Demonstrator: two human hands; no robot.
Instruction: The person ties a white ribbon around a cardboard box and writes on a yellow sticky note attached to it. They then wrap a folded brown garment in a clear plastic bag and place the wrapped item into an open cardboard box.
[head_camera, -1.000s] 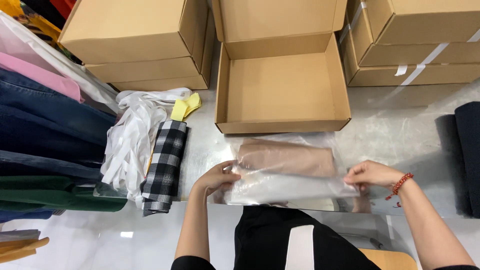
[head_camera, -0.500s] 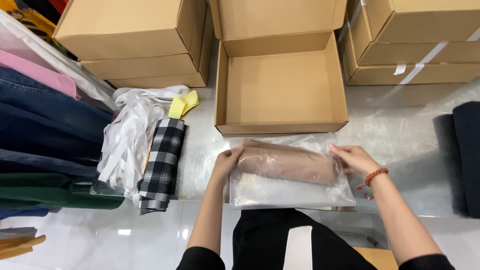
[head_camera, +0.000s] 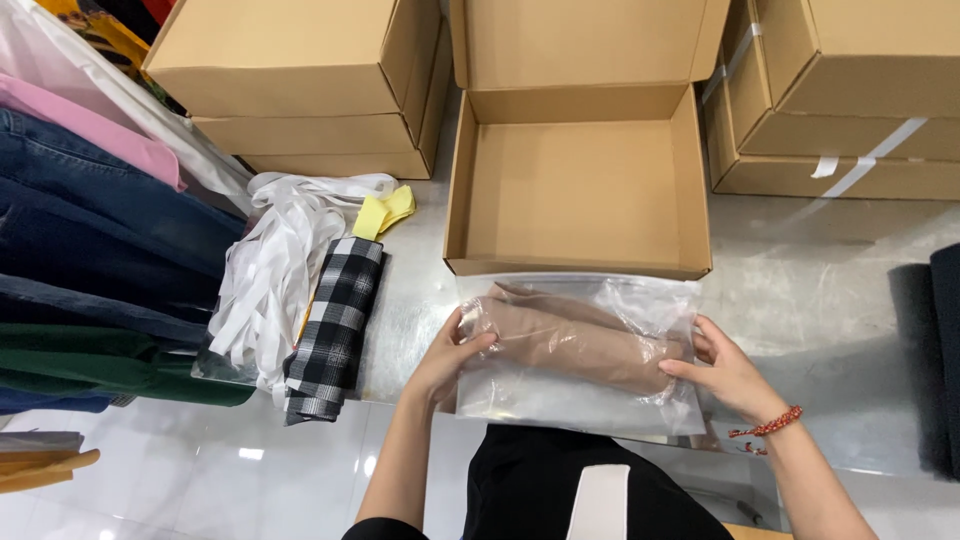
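Since a second ago both hands have come in from the corners of the clear plastic bag (head_camera: 575, 385) and closed around the roll inside it; the bag now lies flatter against the near edge of the table (head_camera: 800, 290), just in front of the open cardboard box (head_camera: 578, 185); my left hand (head_camera: 445, 362) curls round the left end of the rolled tan garment (head_camera: 575, 342) through the plastic, thumb on top and fingers underneath; my right hand (head_camera: 728, 375), with a red beaded bracelet (head_camera: 768, 424) at the wrist, cups the right end, fingers bent against it; the garment sits sealed within the bag, slanting down toward the right; the open box holds nothing, its lid standing up at the far side; closed cardboard boxes are stacked at the far left (head_camera: 300, 80) and far right (head_camera: 850, 90); a folded black-and-white checked cloth (head_camera: 335, 325) and a bundle of white strips (head_camera: 270, 260) lie toward the left edge.
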